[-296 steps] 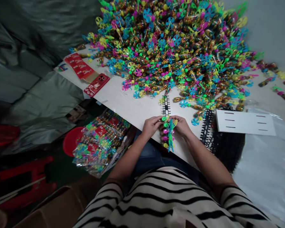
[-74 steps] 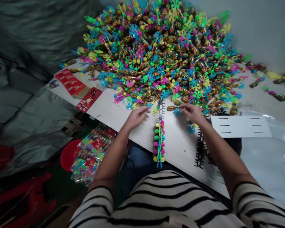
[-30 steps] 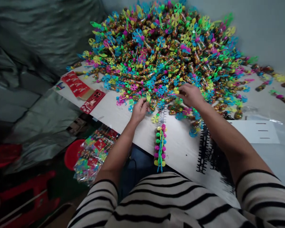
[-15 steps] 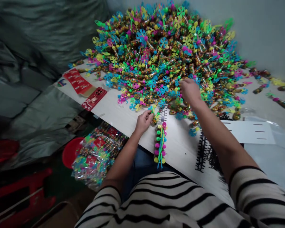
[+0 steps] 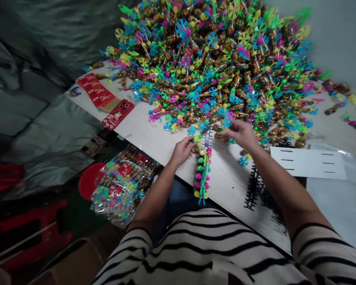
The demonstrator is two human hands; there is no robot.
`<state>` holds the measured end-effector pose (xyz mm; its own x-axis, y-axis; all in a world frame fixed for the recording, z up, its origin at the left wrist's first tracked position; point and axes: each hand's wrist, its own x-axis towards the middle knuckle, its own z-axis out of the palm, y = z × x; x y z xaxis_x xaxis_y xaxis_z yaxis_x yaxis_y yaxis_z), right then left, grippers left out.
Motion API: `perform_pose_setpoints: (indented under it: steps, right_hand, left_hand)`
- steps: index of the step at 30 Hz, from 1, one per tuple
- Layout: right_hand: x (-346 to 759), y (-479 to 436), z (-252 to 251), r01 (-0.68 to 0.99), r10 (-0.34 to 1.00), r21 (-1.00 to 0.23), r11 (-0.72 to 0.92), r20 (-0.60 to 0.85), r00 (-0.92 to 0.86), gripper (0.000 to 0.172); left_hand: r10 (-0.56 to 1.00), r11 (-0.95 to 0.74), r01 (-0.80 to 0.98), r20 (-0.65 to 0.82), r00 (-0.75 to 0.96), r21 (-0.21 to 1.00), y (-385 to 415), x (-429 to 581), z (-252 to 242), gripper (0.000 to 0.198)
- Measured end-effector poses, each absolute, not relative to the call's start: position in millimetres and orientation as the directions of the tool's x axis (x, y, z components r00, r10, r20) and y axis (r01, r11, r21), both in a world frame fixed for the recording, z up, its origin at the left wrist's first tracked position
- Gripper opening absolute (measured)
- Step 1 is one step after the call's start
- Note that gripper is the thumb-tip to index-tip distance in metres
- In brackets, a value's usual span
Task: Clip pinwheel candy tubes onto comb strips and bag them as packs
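Note:
A heap of clear candy tubes with pinwheels in blue, green, yellow and pink [image 5: 207, 67] covers the far part of the white table [image 5: 225, 190]. My left hand [image 5: 182, 151] pinches a yellow-green tube end [image 5: 195, 139] beside the top of a black plastic comb strip [image 5: 207, 138]. Lower on that strip, a column of tubes with pink, green and yellow caps [image 5: 202, 176] lies toward the table's near edge. My right hand [image 5: 239, 132] holds a pinwheel candy tube [image 5: 228, 121] just right of the strip.
More black comb strips [image 5: 255, 190] hang over the table edge at right, by a white slotted card [image 5: 307, 162]. Red printed cards [image 5: 95, 90] and a red phone case [image 5: 118, 114] lie at left. Below the edge are a bag of packaged tubes [image 5: 123, 186] and a red basin [image 5: 89, 181].
My left hand has moved right to the top of the strip. My right hand has drawn back from the heap toward the strip, with a pinwheel tube in it.

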<state>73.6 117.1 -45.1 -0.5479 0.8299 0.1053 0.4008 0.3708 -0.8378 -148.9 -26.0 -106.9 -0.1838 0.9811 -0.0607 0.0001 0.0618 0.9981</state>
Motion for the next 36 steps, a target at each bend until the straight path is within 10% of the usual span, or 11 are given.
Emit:
perform_pose_setpoints:
  steps: [19, 36]
  right_hand:
    - [63, 46, -91, 0.192, 0.904, -0.968, 0.165, 0.071, -0.421, 0.036]
    - [63, 47, -79, 0.330, 0.829, -0.888, 0.319, 0.093, -0.552, 0.038]
  left_hand:
    - [0.993, -0.019, 0.163, 0.037, -0.108, 0.986, -29, -130, -107, 0.033]
    - [0.986, -0.095, 0.315, 0.133, -0.103, 0.944, -25, -136, -115, 0.031]
